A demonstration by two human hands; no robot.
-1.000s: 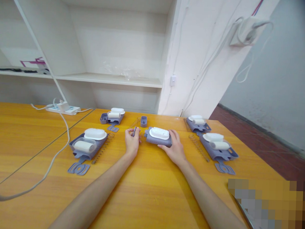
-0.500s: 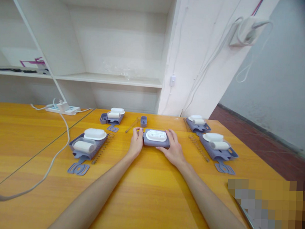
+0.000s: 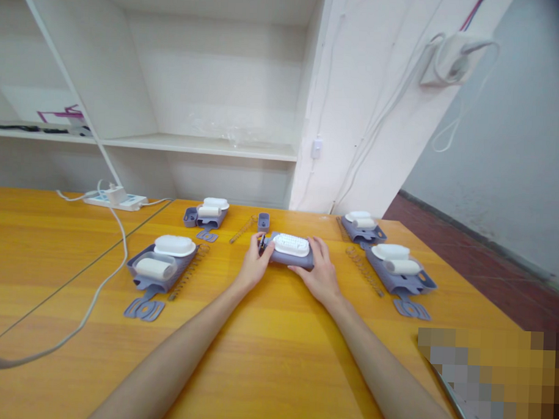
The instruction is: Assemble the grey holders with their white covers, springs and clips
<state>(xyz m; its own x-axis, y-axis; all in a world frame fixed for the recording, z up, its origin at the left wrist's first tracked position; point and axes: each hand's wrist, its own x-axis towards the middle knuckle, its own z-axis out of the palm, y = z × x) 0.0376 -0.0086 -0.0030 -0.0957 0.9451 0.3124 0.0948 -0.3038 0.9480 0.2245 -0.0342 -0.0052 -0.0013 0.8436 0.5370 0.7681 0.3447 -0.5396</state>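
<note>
Midway between my hands is a grey-purple plastic case (image 3: pixel 284 258) with a white oval brush head (image 3: pixel 293 245) on top, bristles facing up. My right hand (image 3: pixel 322 273) grips its right end, thumb along the near side and fingers behind. At the left end, my left hand (image 3: pixel 255 262) is closed with its thumb on the case. A small dark piece (image 3: pixel 262 243) shows at its fingertips; its kind is unclear. Just beyond lie a small grey-purple box-shaped part (image 3: pixel 263 222) and a coil spring (image 3: pixel 243 229).
Similar cases with white pads and rolls sit at left (image 3: pixel 160 269), back left (image 3: pixel 211 216), right (image 3: pixel 399 268) and back right (image 3: pixel 364 228). Springs (image 3: pixel 365 272) lie beside several. A white cable (image 3: pixel 115 271) crosses the table's left side from a power strip (image 3: pixel 115 197).
The case has shifted slightly right and tilted. My left hand has turned, bringing its thumb onto the case's left end, and the dark piece at its fingertips shows more. My right hand keeps its grip.
</note>
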